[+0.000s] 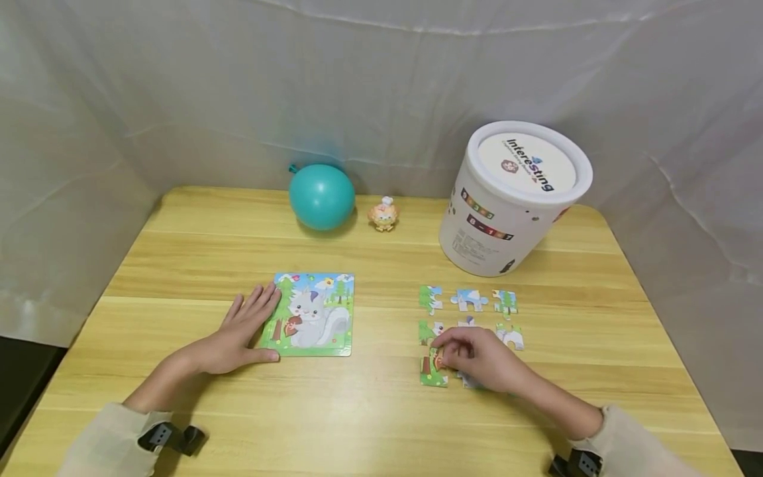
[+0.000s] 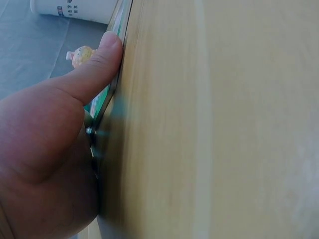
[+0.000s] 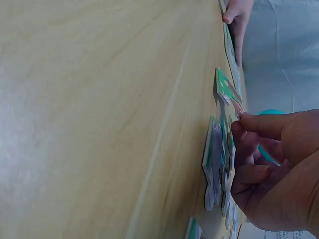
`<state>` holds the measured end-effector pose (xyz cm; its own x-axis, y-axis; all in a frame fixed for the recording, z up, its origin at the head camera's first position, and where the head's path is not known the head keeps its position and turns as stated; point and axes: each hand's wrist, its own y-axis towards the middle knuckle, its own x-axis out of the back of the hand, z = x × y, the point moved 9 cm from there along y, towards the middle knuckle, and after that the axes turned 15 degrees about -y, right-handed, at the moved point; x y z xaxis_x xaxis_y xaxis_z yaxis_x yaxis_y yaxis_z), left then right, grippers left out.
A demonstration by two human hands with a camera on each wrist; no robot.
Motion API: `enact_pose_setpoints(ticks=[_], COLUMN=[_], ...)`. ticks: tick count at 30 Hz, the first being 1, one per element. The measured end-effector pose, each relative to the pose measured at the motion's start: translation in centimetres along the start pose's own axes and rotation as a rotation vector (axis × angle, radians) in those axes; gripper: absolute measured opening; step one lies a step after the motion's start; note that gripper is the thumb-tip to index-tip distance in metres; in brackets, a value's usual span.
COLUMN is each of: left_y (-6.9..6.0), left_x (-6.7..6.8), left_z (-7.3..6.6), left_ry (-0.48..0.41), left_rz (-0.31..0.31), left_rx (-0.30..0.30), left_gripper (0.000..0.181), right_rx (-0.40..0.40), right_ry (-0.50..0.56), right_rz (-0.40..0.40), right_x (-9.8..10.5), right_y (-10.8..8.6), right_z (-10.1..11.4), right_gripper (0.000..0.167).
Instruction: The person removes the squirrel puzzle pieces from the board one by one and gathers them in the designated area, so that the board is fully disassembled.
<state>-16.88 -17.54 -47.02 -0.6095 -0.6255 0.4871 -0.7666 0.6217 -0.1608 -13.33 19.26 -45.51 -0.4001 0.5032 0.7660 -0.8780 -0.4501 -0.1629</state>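
Note:
My left hand [image 1: 238, 338] lies with fingers extended on the left edge of a square squirrel puzzle picture [image 1: 318, 318]; in the left wrist view its thumb [image 2: 102, 55] rests along the edge. To the right, loose jigsaw pieces lie spaced in rows, such as a blue-and-white piece [image 1: 469, 299] at the top. My right hand [image 1: 485, 358] pinches a green puzzle piece [image 1: 432, 372] with a tree stump and acorn, at the lower left of those rows. In the right wrist view this piece [image 3: 227, 88] tilts up slightly from the table. My right hand partly hides the neighbouring pieces.
A teal balloon [image 1: 322, 197] and a small chick figurine [image 1: 384, 214] with a white hat sit near the table's back edge. A large white lidded tub [image 1: 507, 205] stands behind the pieces. Grey curtains [image 1: 381, 86] surround the wooden table [image 1: 334, 417].

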Motion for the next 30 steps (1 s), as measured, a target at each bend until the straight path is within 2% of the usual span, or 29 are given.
enact_pose_setpoints(ticks=[10, 22, 26, 30], left_y=[-0.1, -0.1, 0.0, 0.3], left_x=[0.0, 0.3, 0.8, 2.1], left_z=[0.0, 0.4, 0.3, -0.1], left_ry=[0.002, -0.010, -0.056, -0.073], left_rz=[-0.003, -0.034, -0.071, -0.158], left_rx=[0.000, -0.021, -0.026, -0.011], left_gripper=[0.106, 0.104, 0.096, 0.083], right_rx=[-0.017, -0.044, -0.052, -0.091], right_ry=[-0.032, 0.079, 0.079, 0.015], right_rz=[-0.036, -0.005, -0.049, -0.144], right_x=[0.2, 0.0, 1.5, 5.1], right_y=[0.1, 0.4, 0.3, -0.4], right_z=[0.2, -0.6, -0.9, -1.8], right_gripper=[0.015, 0.017, 0.022, 0.027])
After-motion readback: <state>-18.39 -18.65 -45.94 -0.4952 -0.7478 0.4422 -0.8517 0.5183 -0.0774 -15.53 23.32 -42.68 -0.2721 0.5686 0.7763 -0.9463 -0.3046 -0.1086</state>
